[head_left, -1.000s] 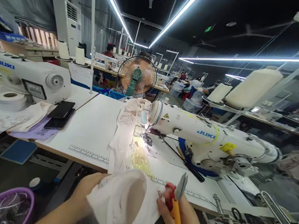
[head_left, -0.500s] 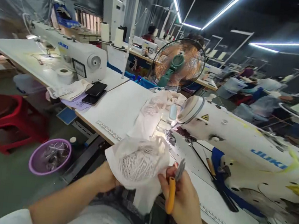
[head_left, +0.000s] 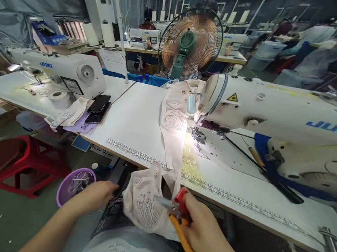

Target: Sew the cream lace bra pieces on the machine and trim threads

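Holding scissors [head_left: 174, 210] in the right hand [head_left: 202, 223], fingers wrapped round the red and orange handles. Left hand [head_left: 96, 194] well apart from it, fingers bent, near the purple bowl [head_left: 60, 193] in the view; cannot tell whether it pinches anything. Scissors are over the lap, on the person's side of the table [head_left: 134, 110], blades in front of the lacy cloth [head_left: 143, 205]; contact between them cannot be told, nor whether the blades are fully closed. Main risk, as judged: tips nicking or snagging the lace, because they lie across it and no left-hand support shows. Second: cloth sliding off the lap, for the same reason. Third: a tug on the pale strip [head_left: 169, 142], which runs to the table edge near the handles, could drag it away from the sewing machine [head_left: 243, 100]. Orientation: tips point leftward and slightly away from the person; long axis slants from the orange handle, near right, to the tips, farther left.
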Tool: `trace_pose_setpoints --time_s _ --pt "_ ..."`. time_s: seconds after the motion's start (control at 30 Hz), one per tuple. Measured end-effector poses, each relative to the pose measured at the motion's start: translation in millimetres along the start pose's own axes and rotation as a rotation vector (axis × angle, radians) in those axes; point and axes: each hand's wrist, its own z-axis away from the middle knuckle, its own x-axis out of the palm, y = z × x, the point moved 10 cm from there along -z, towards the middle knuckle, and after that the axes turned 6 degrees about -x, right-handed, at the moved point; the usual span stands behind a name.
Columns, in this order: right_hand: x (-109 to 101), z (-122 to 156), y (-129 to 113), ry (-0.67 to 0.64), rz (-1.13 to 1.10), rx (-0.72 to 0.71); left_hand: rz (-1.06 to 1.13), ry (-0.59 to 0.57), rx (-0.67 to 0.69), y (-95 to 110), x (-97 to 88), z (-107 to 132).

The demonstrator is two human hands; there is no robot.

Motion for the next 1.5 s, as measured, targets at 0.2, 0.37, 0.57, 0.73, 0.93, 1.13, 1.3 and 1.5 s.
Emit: trace_pose_setpoints --time_s 0.2,0.37,0.57,0.73,0.93,1.13,1.3,1.5 --pt "42.6 -9.0 -63.0 -0.157 0.069 -0.273 0.023 0.329 0.813 93.8 -19.0 50.1" --pt "49.8 -8.0 -56.8 -0.441 0.021 -0.113 0.09 0.359 0.946 122.3 -6.7 49.0" --pt "13.5 -21.1 -7.5 -0.492 0.005 0.053 0.286 0.02 0.697 70.3 -23.5 22.5" --pt "18.5 -30.7 6.5 -0.539 0.036 0.101 0.379 -0.26 0.545 31.8 -1.0 -2.0" --pt "40.0 -39.2 -12.9 -0.658 -0.026 0.068 0.16 -0.172 0.664 79.4 9.7 -4.2" --pt "32.7 -51.4 -13.2 -0.662 0.005 0.083 0.626 0.027 0.642 112.6 1.9 -7.1" --pt "20.2 -57.1 0.2 -0.595 0.002 0.119 1.128 -0.249 0.362 95.4 26.0 -26.9" --pt "21.0 -60.8 -4.9 -0.562 -0.013 0.062 1.407 -0.39 0.12 83.2 42.8 -35.9"
